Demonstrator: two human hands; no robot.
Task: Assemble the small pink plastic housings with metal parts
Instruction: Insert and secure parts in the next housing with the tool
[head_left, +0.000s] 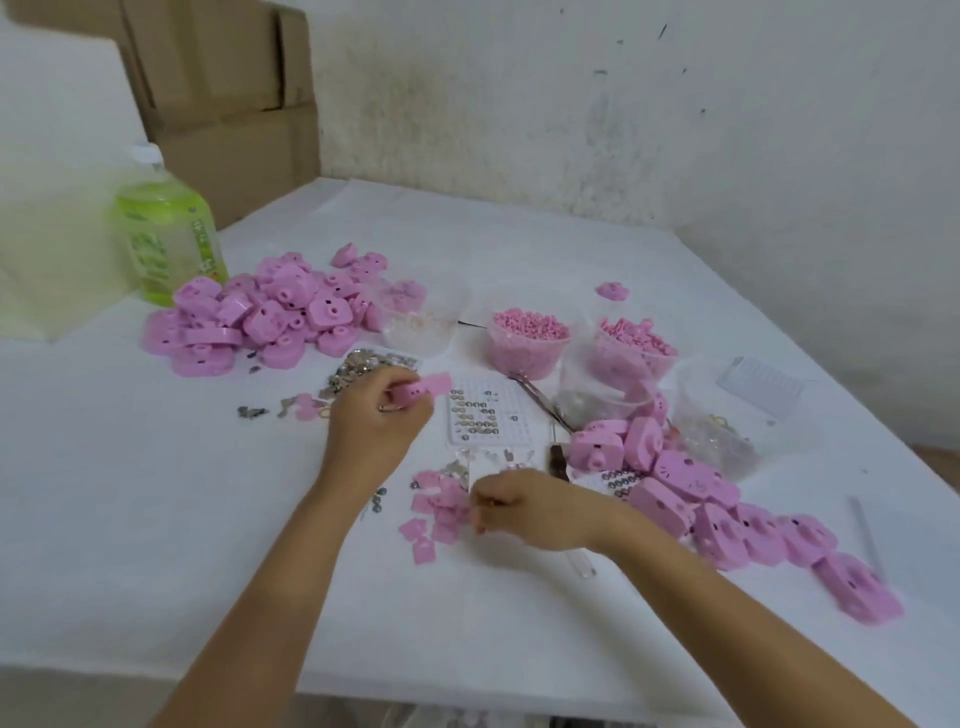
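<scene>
A white table (156, 545) set against a stained white wall carries everything. Nearest, the right hand (524, 506) lies knuckles up, its forearm coming in from the lower right and its fingertips drawn together over a scatter of small flat pink pieces (436, 514); whether they pinch anything cannot be told (the spot is blurred). A little farther off, the left hand (379, 415) curls its fingers round one pink housing (418, 391), held just above the table with its long axis running from the palm toward the far right. Beside it lies a white grid tray (485, 415) with metal parts sitting in some of its cells. A loose row of housings (727, 509) trails toward the near right edge. Beyond the left hand is a heap of metal parts (358, 371). Past these stand clear tubs: one (418, 325) holding pale bits, one (530, 332) heaped with tiny pink pellets, one (636, 340) with larger pink pieces, and one (727, 436) at the right with clear and metallic bits. A big pile of housings (260, 317) sits far left, with a green bottle (166, 234) and cardboard boxes (223, 78) behind it.
</scene>
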